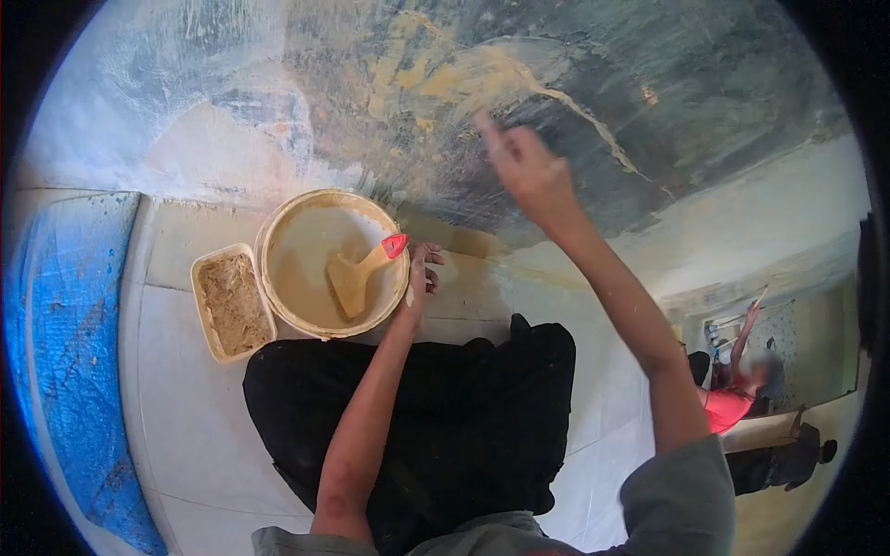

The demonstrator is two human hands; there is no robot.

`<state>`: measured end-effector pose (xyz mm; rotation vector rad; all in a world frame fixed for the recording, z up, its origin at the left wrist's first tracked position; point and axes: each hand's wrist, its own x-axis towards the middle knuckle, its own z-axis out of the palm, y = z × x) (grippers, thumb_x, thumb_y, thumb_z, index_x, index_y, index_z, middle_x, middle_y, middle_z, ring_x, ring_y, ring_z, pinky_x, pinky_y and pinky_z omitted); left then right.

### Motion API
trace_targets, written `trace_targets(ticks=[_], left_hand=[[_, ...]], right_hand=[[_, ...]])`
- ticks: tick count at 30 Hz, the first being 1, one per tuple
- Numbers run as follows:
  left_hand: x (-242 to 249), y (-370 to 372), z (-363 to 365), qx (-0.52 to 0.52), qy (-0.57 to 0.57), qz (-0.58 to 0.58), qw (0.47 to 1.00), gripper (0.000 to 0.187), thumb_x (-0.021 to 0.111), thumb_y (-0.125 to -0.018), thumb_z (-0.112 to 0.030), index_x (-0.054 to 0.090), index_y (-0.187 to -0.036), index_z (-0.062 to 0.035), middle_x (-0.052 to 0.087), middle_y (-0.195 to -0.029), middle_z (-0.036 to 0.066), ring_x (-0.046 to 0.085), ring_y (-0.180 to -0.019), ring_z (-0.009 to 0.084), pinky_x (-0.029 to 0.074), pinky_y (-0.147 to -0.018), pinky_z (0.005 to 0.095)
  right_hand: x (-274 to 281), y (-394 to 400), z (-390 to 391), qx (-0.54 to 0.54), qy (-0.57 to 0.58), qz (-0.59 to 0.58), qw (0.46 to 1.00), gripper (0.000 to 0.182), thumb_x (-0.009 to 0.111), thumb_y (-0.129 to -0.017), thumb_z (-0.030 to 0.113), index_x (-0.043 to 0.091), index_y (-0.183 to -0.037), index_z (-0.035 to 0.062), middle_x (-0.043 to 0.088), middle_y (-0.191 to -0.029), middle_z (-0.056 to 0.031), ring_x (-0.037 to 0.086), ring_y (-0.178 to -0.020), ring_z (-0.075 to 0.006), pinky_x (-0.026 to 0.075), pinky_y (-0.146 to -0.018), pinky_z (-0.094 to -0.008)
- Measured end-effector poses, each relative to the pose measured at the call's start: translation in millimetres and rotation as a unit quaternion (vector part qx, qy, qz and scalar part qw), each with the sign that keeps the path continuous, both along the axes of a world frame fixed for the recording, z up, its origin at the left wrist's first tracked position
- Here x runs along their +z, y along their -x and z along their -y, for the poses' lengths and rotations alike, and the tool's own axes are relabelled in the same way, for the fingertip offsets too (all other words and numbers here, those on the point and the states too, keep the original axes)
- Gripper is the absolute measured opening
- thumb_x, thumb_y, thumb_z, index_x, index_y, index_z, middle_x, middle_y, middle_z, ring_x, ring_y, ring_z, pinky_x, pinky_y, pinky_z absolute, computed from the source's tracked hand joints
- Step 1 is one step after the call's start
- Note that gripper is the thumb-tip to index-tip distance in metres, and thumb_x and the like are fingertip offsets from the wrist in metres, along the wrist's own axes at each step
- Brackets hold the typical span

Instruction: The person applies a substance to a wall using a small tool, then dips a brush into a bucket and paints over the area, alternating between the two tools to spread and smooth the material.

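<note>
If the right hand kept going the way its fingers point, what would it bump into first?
Probably the wall. The right hand is raised with its fingers pointing up at the patchy surface; whether they already touch it is unclear.

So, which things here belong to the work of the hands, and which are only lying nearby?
In use:
- right hand on the wall
- left hand at the round bucket
- red-handled scraper inside it

Lying about:
- rectangular tub beside the bucket
- blue sheet
- another person further along the wall
</note>
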<state>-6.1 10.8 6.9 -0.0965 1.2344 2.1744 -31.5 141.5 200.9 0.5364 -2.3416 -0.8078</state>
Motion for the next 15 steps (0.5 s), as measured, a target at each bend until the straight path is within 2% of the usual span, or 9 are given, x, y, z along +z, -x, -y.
trace_targets(ticks=[2, 4, 6, 7, 9, 10, 12, 13, 15], left_hand=[[0, -2, 0, 0.005, -0.002, -0.003, 1.000, 0.032, 0.042, -0.090, -0.035, 0.057, -0.099, -0.0082, 0.057, -0.082, 0.004, 0.047, -0.055, 0.0103, 0.039, -0.051, 0.0259], [2, -5, -2, 0.038, -0.009, -0.006, 0.999, 0.034, 0.043, -0.092, -0.036, 0.060, -0.093, -0.0065, 0.060, -0.076, 0.004, 0.046, -0.047, 0.0075, 0.038, -0.040, 0.0222], [3, -4, -3, 0.036, -0.004, 0.000, 0.999, 0.034, 0.043, -0.091, -0.036, 0.060, -0.094, -0.0065, 0.060, -0.076, 0.004, 0.046, -0.047, 0.0074, 0.038, -0.040, 0.0220], [2, -4, -3, 0.034, 0.003, 0.006, 0.999, 0.034, 0.043, -0.091, -0.036, 0.060, -0.094, -0.0065, 0.060, -0.075, 0.003, 0.046, -0.047, 0.0074, 0.038, -0.041, 0.0218], [3, -6, -2, 0.030, -0.004, 0.007, 1.000, 0.033, 0.043, -0.091, -0.035, 0.059, -0.095, -0.0066, 0.060, -0.075, 0.003, 0.046, -0.047, 0.0074, 0.038, -0.041, 0.0217], [4, -4, -1, 0.034, -0.015, 0.009, 0.999, 0.033, 0.043, -0.091, -0.035, 0.059, -0.096, -0.0067, 0.059, -0.075, 0.003, 0.046, -0.047, 0.0073, 0.038, -0.041, 0.0216], [0, -5, 0, 0.034, -0.010, 0.006, 0.999, 0.033, 0.043, -0.091, -0.034, 0.059, -0.096, -0.0065, 0.059, -0.075, 0.004, 0.046, -0.047, 0.0073, 0.038, -0.041, 0.0217], [0, -3, -2, 0.027, -0.003, -0.005, 1.000, 0.032, 0.043, -0.090, -0.034, 0.059, -0.097, -0.0063, 0.060, -0.075, 0.004, 0.047, -0.047, 0.0072, 0.038, -0.041, 0.0217], [-1, -3, -4, 0.032, -0.008, -0.009, 0.999, 0.032, 0.043, -0.091, -0.033, 0.059, -0.097, -0.0058, 0.060, -0.075, 0.004, 0.047, -0.047, 0.0072, 0.038, -0.041, 0.0217]], right_hand=[[16, -1, -14, -0.010, 0.023, -0.022, 0.999, 0.048, 0.059, -0.078, 0.004, 0.054, -0.124, 0.0150, 0.048, -0.082, -0.0023, 0.053, -0.065, -0.0122, 0.045, -0.045, -0.0268], [21, 3, -8, -0.011, 0.043, -0.038, 0.998, 0.049, 0.058, -0.078, 0.004, 0.053, -0.125, 0.0152, 0.048, -0.081, -0.0021, 0.053, -0.065, -0.0129, 0.046, -0.045, -0.0280], [17, -1, 1, -0.017, 0.120, -0.078, 0.990, 0.051, 0.059, -0.077, 0.002, 0.052, -0.126, 0.0150, 0.048, -0.081, -0.0022, 0.054, -0.066, -0.0136, 0.045, -0.045, -0.0294], [17, 1, -3, -0.019, 0.121, -0.081, 0.989, 0.051, 0.059, -0.077, 0.002, 0.052, -0.126, 0.0150, 0.048, -0.081, -0.0022, 0.054, -0.066, -0.0136, 0.045, -0.045, -0.0294], [16, 6, -13, 0.083, -0.060, 0.021, 0.994, 0.055, 0.059, -0.075, 0.003, 0.050, -0.127, 0.0143, 0.047, -0.077, -0.0025, 0.050, -0.062, -0.0120, 0.043, -0.039, -0.0250], [19, 10, -15, 0.086, -0.059, 0.022, 0.994, 0.055, 0.059, -0.075, 0.003, 0.050, -0.127, 0.0143, 0.047, -0.077, -0.0025, 0.050, -0.062, -0.0120, 0.043, -0.039, -0.0250], [31, 13, -19, 0.050, 0.121, -0.167, 0.977, 0.058, 0.059, -0.074, 0.001, 0.050, -0.129, 0.0155, 0.047, -0.077, -0.0016, 0.049, -0.063, -0.0099, 0.042, -0.039, -0.0237], [24, 13, -19, 0.049, 0.120, -0.170, 0.977, 0.058, 0.059, -0.074, 0.001, 0.050, -0.129, 0.0155, 0.047, -0.077, -0.0016, 0.049, -0.063, -0.0099, 0.042, -0.039, -0.0237], [0, 7, -14, 0.088, -0.055, -0.012, 0.995, 0.058, 0.059, -0.074, 0.000, 0.049, -0.129, 0.0171, 0.047, -0.077, 0.0007, 0.049, -0.061, -0.0087, 0.042, -0.039, -0.0233]])
